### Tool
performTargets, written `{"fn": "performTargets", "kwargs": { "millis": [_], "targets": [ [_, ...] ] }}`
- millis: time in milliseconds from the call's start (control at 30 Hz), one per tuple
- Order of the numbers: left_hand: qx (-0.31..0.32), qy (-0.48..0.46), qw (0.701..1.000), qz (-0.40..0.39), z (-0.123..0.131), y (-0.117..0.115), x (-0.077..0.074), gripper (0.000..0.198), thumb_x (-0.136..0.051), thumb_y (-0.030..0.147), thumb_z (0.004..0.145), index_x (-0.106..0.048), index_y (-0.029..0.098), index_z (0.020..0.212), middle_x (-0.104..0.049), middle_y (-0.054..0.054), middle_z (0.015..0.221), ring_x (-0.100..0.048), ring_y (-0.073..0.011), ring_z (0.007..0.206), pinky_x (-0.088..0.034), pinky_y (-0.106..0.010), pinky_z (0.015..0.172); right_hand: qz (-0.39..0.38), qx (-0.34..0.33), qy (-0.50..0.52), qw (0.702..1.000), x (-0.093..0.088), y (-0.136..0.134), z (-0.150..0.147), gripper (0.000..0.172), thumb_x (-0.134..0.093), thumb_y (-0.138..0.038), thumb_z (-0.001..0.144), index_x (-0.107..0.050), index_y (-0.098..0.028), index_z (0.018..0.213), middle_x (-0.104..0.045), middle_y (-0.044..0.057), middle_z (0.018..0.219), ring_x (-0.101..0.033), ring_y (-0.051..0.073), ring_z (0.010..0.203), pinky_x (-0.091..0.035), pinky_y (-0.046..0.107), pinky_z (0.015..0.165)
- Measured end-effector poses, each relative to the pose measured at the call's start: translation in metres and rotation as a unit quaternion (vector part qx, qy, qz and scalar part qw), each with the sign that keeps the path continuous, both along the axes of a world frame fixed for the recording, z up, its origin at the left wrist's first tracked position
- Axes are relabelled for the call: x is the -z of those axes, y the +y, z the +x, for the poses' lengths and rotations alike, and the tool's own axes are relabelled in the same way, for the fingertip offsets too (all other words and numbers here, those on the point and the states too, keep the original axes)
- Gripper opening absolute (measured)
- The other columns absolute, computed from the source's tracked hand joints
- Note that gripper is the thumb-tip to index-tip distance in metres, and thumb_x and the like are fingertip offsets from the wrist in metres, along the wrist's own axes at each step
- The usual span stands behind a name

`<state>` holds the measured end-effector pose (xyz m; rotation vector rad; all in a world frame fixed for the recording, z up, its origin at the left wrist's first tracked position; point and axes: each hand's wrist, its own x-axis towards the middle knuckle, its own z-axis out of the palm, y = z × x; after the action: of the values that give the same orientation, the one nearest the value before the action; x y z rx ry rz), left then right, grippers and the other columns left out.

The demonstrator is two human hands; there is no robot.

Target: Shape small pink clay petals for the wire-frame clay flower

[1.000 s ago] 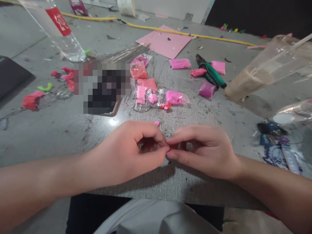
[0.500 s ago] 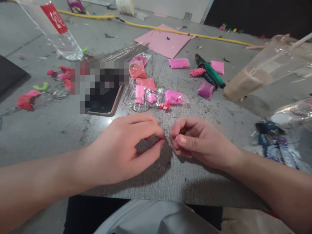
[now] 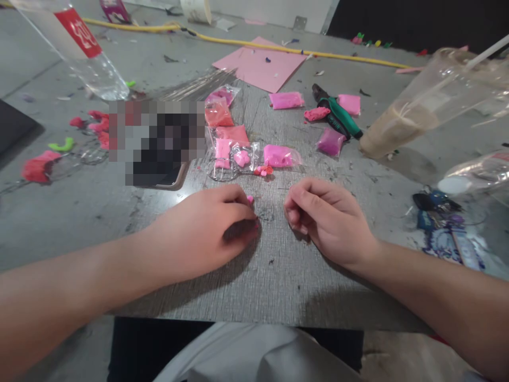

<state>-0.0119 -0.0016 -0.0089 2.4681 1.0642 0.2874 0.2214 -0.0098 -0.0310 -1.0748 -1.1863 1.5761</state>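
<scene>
My left hand (image 3: 210, 228) is low over the grey table with thumb and fingers curled into a pinch. What sits between its fingertips is hidden. A small pink clay bit (image 3: 250, 199) shows just past its index finger; I cannot tell if it is held. My right hand (image 3: 332, 217) is closed, thumb against the curled index finger, its edge near the tabletop. A thin wire (image 3: 283, 188) sticks out to the left from its fingertips. Beyond the hands lie a wire loop with small pink and red clay bits (image 3: 263, 171) and a bag of pink clay (image 3: 280, 156).
A phone (image 3: 170, 178), partly blurred out, lies to the left, near a water bottle (image 3: 99, 66). Behind are thin wires (image 3: 199, 85), pink paper (image 3: 274, 63) and green-handled pliers (image 3: 340, 116). A cup with brown drink (image 3: 397, 124) stands right, above a keyring bundle (image 3: 441, 212).
My hands have drawn apart, the left going leftward. The pink bit at my right thumb is out of sight there, and a pink bit now shows beside my left fingers.
</scene>
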Motion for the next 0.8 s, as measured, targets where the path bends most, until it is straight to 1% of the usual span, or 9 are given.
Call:
{"fn": "performTargets", "kwargs": {
  "millis": [100,267,333,400,467,533,600,700,800],
  "targets": [
    [-0.013,-0.005,1.0,0.015,0.003,-0.007,0.004,0.026,-0.058,0.029,0.098,-0.082,0.021,0.105,-0.07,-0.01,0.106,-0.071,-0.0266,0.093,-0.058,-0.045,0.084,0.003,-0.004,0.002,1.0,-0.001,-0.001,-0.001,0.031,-0.073,-0.044,0.095,-0.067,-0.018,0.078,-0.06,-0.003,0.061,-0.05,0.007,0.05,-0.034,0.017,0.041],
    [0.002,-0.016,1.0,0.02,0.006,-0.011,0.006,0.026,-0.056,0.017,0.097,-0.082,0.019,0.103,-0.071,-0.009,0.105,-0.071,-0.0252,0.093,-0.058,-0.043,0.086,0.002,-0.008,-0.001,1.0,-0.004,-0.002,-0.001,0.033,-0.071,-0.046,0.096,-0.068,-0.019,0.078,-0.06,-0.003,0.061,-0.048,0.007,0.049,-0.034,0.017,0.042],
    [0.013,-0.038,0.999,0.015,0.005,-0.008,0.005,0.024,-0.058,0.016,0.097,-0.081,0.02,0.103,-0.071,-0.007,0.103,-0.071,-0.0227,0.091,-0.058,-0.039,0.085,0.005,-0.008,-0.003,1.0,-0.003,-0.003,0.001,0.034,-0.071,-0.047,0.096,-0.069,-0.019,0.078,-0.059,-0.003,0.061,-0.049,0.007,0.05,-0.034,0.018,0.043],
    [0.032,-0.082,0.996,0.005,0.003,-0.003,0.001,0.02,-0.061,0.018,0.098,-0.081,0.021,0.101,-0.072,-0.005,0.1,-0.071,-0.0187,0.088,-0.057,-0.033,0.082,0.015,-0.016,0.001,1.0,-0.002,-0.003,0.003,0.034,-0.07,-0.049,0.096,-0.069,-0.019,0.078,-0.059,-0.002,0.061,-0.049,0.009,0.052,-0.034,0.02,0.043],
    [0.055,-0.135,0.989,-0.01,0.001,0.004,-0.005,0.014,-0.065,0.019,0.098,-0.08,0.02,0.099,-0.073,-0.004,0.097,-0.071,-0.0152,0.087,-0.055,-0.026,0.081,0.032,-0.031,0.01,0.999,-0.001,-0.004,0.006,0.034,-0.069,-0.049,0.096,-0.07,-0.02,0.08,-0.06,-0.001,0.064,-0.05,0.01,0.054,-0.034,0.021,0.045],
    [0.065,-0.176,0.982,-0.03,-0.001,0.009,-0.011,0.01,-0.069,0.021,0.097,-0.079,0.021,0.099,-0.076,-0.002,0.098,-0.072,-0.0134,0.089,-0.055,-0.023,0.082,0.052,-0.052,0.023,0.997,0.0,-0.005,0.008,0.033,-0.066,-0.048,0.098,-0.072,-0.02,0.083,-0.062,-0.001,0.067,-0.052,0.011,0.058,-0.037,0.022,0.047],
    [0.049,-0.2,0.977,-0.048,-0.003,0.01,-0.017,0.008,-0.071,0.021,0.096,-0.079,0.022,0.099,-0.079,-0.001,0.098,-0.073,-0.0128,0.089,-0.055,-0.022,0.082,0.068,-0.08,0.03,0.994,-0.001,-0.007,0.009,0.033,-0.063,-0.047,0.101,-0.072,-0.019,0.086,-0.063,0.0,0.07,-0.054,0.011,0.061,-0.039,0.023,0.05],
    [-0.009,-0.234,0.969,-0.073,-0.003,0.007,-0.022,0.005,-0.076,0.021,0.093,-0.079,0.024,0.095,-0.081,0.003,0.089,-0.074,-0.0108,0.08,-0.055,-0.019,0.076,0.109,-0.129,0.011,0.986,-0.003,-0.01,0.009,0.038,-0.056,-0.047,0.104,-0.073,-0.018,0.086,-0.063,0.002,0.074,-0.058,0.012,0.066,-0.043,0.024,0.055],
    [-0.057,-0.292,0.948,-0.112,0.0,0.003,-0.022,0.004,-0.079,0.02,0.089,-0.078,0.024,0.091,-0.08,0.005,0.081,-0.072,-0.0083,0.072,-0.056,-0.016,0.069,0.178,-0.19,-0.028,0.965,-0.005,-0.011,0.01,0.039,-0.051,-0.044,0.107,-0.072,-0.017,0.088,-0.061,0.002,0.073,-0.058,0.013,0.066,-0.045,0.026,0.058]
  ]
}}
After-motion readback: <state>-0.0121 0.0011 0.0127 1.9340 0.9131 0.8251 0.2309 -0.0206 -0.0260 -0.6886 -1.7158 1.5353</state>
